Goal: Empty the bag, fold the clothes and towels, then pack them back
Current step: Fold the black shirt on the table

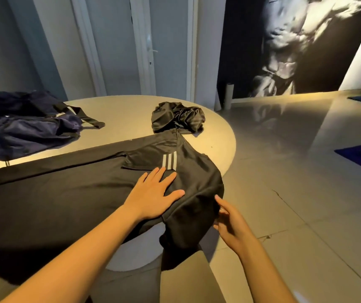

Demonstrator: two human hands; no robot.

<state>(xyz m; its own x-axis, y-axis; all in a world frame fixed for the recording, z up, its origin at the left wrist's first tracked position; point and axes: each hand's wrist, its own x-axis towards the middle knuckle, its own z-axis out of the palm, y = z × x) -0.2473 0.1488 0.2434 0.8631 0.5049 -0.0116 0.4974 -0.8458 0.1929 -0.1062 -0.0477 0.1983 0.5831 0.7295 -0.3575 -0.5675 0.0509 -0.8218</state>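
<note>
– Both hands at right end of garment (66, 193). Long axis follows the desk (120, 110) near edge; end droops off the right edge.
– Fingers?
– Spread flat, pressing, on left hand (153, 193). The right hand (232, 224) is nearer the flap; pinch unclear.

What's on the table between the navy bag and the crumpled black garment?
Head view: bare table, apart from the navy bag's black strap.
</note>
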